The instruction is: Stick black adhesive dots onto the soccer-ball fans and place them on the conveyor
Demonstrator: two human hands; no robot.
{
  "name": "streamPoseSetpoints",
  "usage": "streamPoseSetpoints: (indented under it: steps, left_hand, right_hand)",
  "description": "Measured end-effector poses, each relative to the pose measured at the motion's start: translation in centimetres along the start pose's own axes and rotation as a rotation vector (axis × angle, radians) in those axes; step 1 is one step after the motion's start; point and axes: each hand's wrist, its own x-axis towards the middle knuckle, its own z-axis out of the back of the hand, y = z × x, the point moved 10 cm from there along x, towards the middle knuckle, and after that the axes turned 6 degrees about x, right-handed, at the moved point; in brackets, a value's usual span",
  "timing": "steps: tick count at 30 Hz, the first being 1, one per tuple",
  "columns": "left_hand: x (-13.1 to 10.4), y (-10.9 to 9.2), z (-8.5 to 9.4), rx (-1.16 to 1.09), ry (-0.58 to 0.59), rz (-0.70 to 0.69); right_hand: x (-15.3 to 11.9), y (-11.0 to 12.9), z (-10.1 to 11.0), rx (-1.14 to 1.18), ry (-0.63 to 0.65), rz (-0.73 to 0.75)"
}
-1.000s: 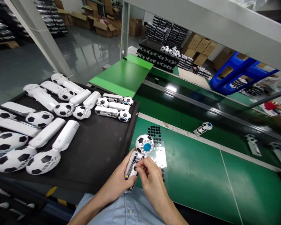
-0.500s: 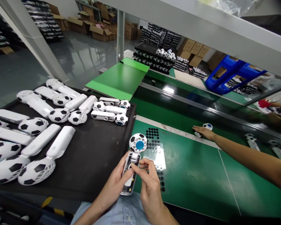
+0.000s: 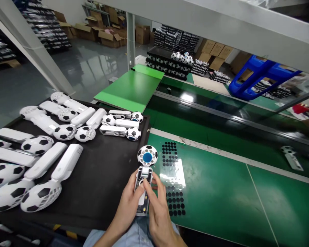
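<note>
Between my hands is a handheld device with a soccer-ball head (image 3: 147, 156), which has a blue disc in its middle. Its body (image 3: 143, 202) has a clear cover, with dark and yellow parts visible inside. My left hand (image 3: 128, 199) wraps around the left side, thumb pressed on the front. My right hand (image 3: 158, 206) closes on the right side, its thumb also on the front near the other thumb. Whatever lies under the thumbs is hidden. Right of the device, a clear sheet of round black stickers (image 3: 173, 171) lies on the green table.
A black tray (image 3: 103, 171) at left carries several white devices with soccer-ball heads (image 3: 41, 193). Behind stands a bright green board (image 3: 134, 87). Along the dark green belt (image 3: 221, 133) lie more devices (image 3: 292, 157) at right. A grey beam (image 3: 208, 31) crosses overhead.
My right hand has moved in from a raised pinch to grip the device's side, thumb on its front. The co-worker's arm, which was over a device on the belt, has left view with that device.
</note>
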Motion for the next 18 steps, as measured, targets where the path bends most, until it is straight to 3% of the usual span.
streamPoseSetpoints:
  steps: [4,7,10,12,14,18]
  left_hand:
    - [0.4,0.1,-0.2,0.044,-0.054,0.015]
    - [1.5,0.8,-1.0,0.081,-0.093,0.073]
    - [3.7,-1.2,-2.6,0.392,-0.077,-0.084]
    - [5.4,-3.4,-3.0,0.593,-0.080,-0.217]
    - [7.1,-5.9,-1.6,0.727,-0.140,-0.303]
    - [10.0,-11.1,4.5,1.027,-0.302,-0.447]
  right_hand:
    - [-1.5,-2.9,0.7,0.091,-0.150,-0.173]
    - [-2.5,-6.1,-0.4,0.224,-0.197,-0.337]
    - [-1.9,-9.0,-1.1,0.370,-0.221,-0.446]
    - [0.0,-10.8,-0.3,0.504,-0.227,-0.474]
    - [3.0,-12.9,2.2,0.532,-0.241,-0.483]
    - [9.2,-18.6,12.7,0.272,-0.459,-0.542]
